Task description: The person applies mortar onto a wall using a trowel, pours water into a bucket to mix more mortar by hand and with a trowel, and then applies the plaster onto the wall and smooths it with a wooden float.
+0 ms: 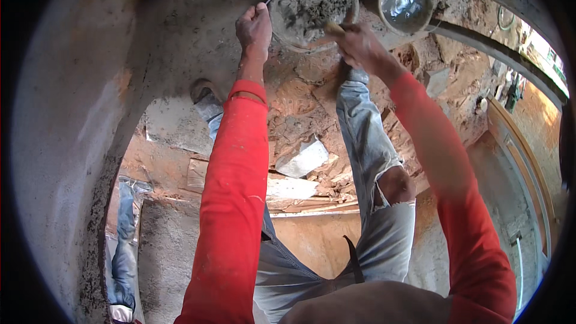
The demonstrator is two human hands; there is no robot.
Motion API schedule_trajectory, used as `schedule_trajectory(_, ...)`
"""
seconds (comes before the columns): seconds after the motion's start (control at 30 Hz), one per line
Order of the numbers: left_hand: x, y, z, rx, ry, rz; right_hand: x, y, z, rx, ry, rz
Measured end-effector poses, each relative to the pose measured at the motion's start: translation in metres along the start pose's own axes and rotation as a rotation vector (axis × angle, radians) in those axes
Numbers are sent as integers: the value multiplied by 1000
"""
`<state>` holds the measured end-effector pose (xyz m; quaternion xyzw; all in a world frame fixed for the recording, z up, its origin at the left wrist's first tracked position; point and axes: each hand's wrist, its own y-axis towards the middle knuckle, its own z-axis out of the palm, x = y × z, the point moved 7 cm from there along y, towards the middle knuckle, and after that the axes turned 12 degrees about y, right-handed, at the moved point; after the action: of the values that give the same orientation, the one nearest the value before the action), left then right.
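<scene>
A round bucket [354, 9] holding wet grey mortar [315, 0] stands ahead of me, at the top of the head view. My left hand [255, 31] is closed at its left side, on a thin pale strip that looks like the bucket's handle. At the bucket's near right rim, my right hand [363, 51] grips a short wooden tool handle [334, 29]. The tool's working end is not visible, so its kind is unclear. Both arms reach forward in red sleeves.
Right of the mortar stands a second bucket [407, 3] with shiny liquid. Broken rubble [303, 157] and reddish earth lie between my legs. A rough grey wall [78, 132] rises at left, near blue denim [124, 258]. A wooden frame [522, 150] stands at right.
</scene>
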<state>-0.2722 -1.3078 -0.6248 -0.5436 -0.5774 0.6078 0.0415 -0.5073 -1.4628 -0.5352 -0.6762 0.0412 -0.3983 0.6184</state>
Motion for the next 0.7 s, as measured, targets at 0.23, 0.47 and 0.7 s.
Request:
schedule_trajectory(0.23, 5, 8, -10, 77, -104, -195, 103, 9, -3, -234, -1439, -233)
schedule_trajectory(0.47, 42, -9, -21, 18, -261, -384, 80, 10, 49, 27, -1181, -301)
schedule_trajectory(0.7, 52, -15, -11, 44, -365, -244, 61, 11, 31, 66, -1041, -387)
